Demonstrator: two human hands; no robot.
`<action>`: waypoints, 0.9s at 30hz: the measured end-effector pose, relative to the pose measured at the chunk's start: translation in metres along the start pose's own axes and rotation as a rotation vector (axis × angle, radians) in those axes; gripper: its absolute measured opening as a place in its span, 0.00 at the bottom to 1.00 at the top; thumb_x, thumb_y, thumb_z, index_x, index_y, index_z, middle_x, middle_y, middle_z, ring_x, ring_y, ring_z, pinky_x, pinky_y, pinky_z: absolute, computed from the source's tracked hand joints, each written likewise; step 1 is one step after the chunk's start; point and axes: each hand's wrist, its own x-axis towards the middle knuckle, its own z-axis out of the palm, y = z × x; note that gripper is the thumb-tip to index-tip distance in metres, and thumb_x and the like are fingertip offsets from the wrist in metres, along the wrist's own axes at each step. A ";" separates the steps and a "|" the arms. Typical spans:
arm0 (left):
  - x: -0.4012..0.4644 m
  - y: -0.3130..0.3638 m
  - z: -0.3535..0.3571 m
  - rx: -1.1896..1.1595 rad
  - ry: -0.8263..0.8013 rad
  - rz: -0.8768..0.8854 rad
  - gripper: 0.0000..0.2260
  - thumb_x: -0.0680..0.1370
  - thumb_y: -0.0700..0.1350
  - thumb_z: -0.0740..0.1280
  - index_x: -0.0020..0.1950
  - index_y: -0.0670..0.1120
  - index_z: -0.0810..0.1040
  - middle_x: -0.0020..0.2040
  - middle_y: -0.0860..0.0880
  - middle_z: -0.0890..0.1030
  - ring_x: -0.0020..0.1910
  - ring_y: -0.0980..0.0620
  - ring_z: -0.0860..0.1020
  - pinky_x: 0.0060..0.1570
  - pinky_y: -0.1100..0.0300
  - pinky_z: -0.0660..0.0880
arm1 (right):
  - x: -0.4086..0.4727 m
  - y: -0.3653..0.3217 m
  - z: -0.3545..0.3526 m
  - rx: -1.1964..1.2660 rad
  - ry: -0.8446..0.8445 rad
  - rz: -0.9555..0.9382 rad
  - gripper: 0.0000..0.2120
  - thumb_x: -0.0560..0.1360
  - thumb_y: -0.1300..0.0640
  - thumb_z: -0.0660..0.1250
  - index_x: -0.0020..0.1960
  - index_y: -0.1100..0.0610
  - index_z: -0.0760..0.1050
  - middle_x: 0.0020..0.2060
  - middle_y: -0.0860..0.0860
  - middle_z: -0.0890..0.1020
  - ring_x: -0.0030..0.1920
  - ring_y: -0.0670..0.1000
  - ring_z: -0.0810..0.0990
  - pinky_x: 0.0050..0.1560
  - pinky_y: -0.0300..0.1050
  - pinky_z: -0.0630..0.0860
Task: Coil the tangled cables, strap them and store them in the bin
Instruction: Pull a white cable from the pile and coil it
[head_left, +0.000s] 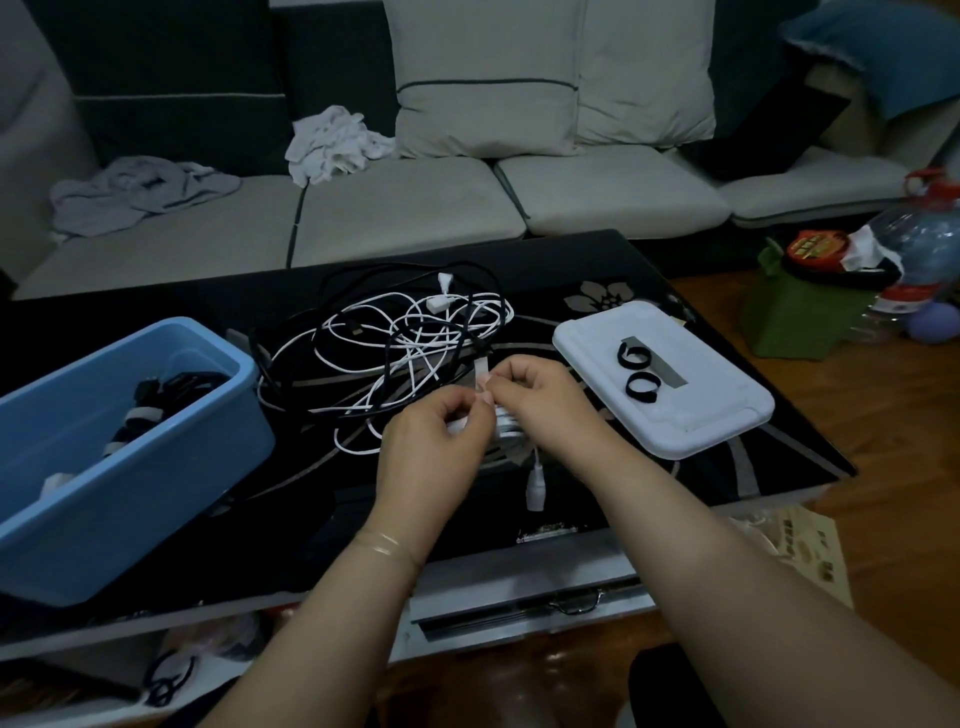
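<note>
White cable coil (506, 423) sat pinched between both hands near the table's (649, 270) front edge: left hand (434, 441) gripping it, right hand (545, 397) pinching a pale strap (482, 374). Tangled cables (395, 343) lay just beyond; the blue bin (156, 467) stood left.

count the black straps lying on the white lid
2. Both straps lie rolled into loops on the white lid, one farther from the person, the other just nearer. None looks hidden there.
</note>
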 end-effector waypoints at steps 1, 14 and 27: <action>0.001 0.001 0.000 0.007 0.006 -0.002 0.04 0.75 0.52 0.67 0.44 0.54 0.75 0.31 0.55 0.80 0.32 0.54 0.76 0.37 0.54 0.74 | 0.000 0.000 0.000 0.010 0.005 0.012 0.12 0.75 0.60 0.67 0.32 0.54 0.75 0.31 0.49 0.78 0.36 0.48 0.74 0.43 0.43 0.70; 0.004 0.001 -0.011 0.172 -0.137 0.035 0.09 0.76 0.55 0.66 0.41 0.51 0.76 0.36 0.56 0.80 0.35 0.61 0.74 0.38 0.59 0.70 | -0.002 0.001 -0.005 0.128 -0.013 0.159 0.11 0.75 0.57 0.68 0.34 0.56 0.77 0.29 0.51 0.79 0.33 0.49 0.77 0.38 0.43 0.73; 0.001 0.001 -0.016 0.245 -0.288 0.106 0.10 0.70 0.49 0.76 0.47 0.56 0.78 0.45 0.58 0.81 0.44 0.61 0.77 0.41 0.71 0.68 | -0.008 0.001 -0.007 0.058 0.064 0.180 0.13 0.76 0.57 0.68 0.32 0.56 0.75 0.27 0.49 0.76 0.28 0.46 0.73 0.34 0.40 0.71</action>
